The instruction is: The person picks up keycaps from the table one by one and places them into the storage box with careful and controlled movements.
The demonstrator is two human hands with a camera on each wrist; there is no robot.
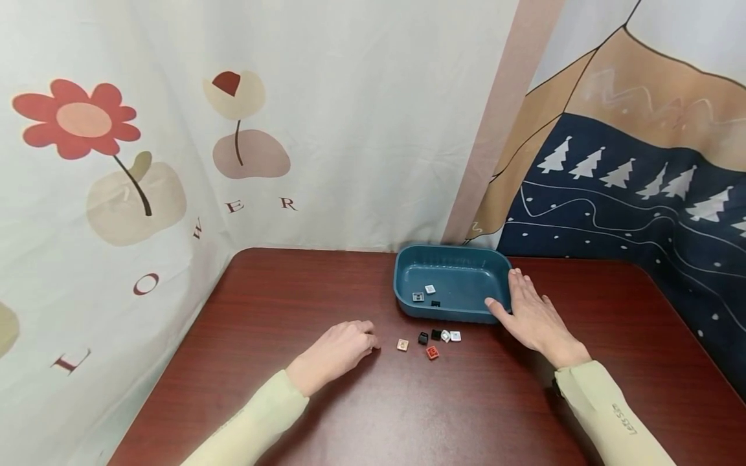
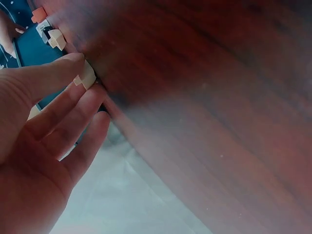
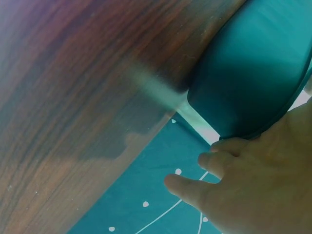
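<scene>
Left hand low over table, palm inward, thumb and fingertips pinching a pale keycap. Right hand loose, fingers straight outside blue tray, thumb over its rim. Tray holds three: white keycap, gray keycap, black keycap.

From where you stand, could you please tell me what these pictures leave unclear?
Head view: the pinched keycap, hidden by the fingers of the left hand.
Head view: the mark on the beige keycap, too small to read.
Left wrist view: part of the pinched keycap, covered by the thumb.
Right wrist view: much of the teal tray, cut off by frame edges.
</scene>
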